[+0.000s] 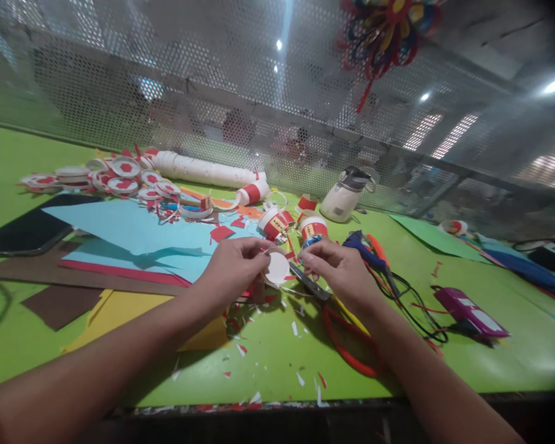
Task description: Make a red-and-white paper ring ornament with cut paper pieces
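Left hand [234, 266]: fingers pinched on left rim of white paper disc [276, 267], steadying it.
Right hand [340, 270]: fingers pinched on a thin strip at disc's right edge.
Disc position: raised just above green table [277, 364], between both hands, face towards camera for sight.
Scissors [312, 285]: below right hand, handles hidden.
Scraps [300, 377]: scattered beneath.
Unclear: strip's colour, the disc's far side.

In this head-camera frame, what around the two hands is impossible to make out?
- Head view: the far edge of the white paper disc is covered by the left hand.
- Scissors: handles hidden under the right hand.
- Right hand's grip: fingertips overlap, so what they pinch is unclear.
- Decorated cups: patterns blurred.
- Room behind the perforated screen: only dim shapes.
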`<action>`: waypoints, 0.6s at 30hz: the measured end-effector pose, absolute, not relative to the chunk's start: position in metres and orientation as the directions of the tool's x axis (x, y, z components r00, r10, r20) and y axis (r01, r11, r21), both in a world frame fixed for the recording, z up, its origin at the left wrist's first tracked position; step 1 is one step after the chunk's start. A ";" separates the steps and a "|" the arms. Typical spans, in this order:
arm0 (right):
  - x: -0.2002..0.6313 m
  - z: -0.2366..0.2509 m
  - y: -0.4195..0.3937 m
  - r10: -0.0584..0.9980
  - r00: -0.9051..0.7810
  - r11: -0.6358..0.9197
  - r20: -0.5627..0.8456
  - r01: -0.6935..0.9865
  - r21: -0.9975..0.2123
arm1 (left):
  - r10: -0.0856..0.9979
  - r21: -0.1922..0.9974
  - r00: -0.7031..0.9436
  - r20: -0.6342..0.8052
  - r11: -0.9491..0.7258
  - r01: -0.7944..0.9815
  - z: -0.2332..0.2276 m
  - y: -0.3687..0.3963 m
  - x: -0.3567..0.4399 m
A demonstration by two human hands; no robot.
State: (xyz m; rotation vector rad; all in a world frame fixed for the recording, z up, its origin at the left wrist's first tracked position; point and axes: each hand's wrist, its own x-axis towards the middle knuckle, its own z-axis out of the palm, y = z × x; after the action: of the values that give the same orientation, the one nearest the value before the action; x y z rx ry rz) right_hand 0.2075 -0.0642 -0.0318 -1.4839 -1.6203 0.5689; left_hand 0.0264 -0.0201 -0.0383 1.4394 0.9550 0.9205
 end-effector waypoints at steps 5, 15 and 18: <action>0.213 -0.032 -0.061 0.982 -0.023 0.165 0.187 0.581 -0.797 | 0.927 0.997 0.370 0.054 -0.071 0.033 -0.038 -0.020 0.027; 0.213 -0.034 -0.063 0.981 -0.097 0.193 0.168 0.589 -0.785 | 0.906 0.998 0.418 0.069 -0.067 -0.021 -0.043 -0.018 0.029; 0.212 -0.033 -0.063 0.981 -0.098 0.193 0.168 0.591 -0.783 | 0.902 0.997 0.424 0.079 -0.075 -0.025 -0.041 -0.019 0.028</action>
State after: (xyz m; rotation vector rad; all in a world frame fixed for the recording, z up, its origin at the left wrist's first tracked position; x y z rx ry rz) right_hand 0.2115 -0.0630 -0.0333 -1.4793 -1.7787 0.7152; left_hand 0.0283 -0.0191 -0.0414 1.4364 0.8348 0.9365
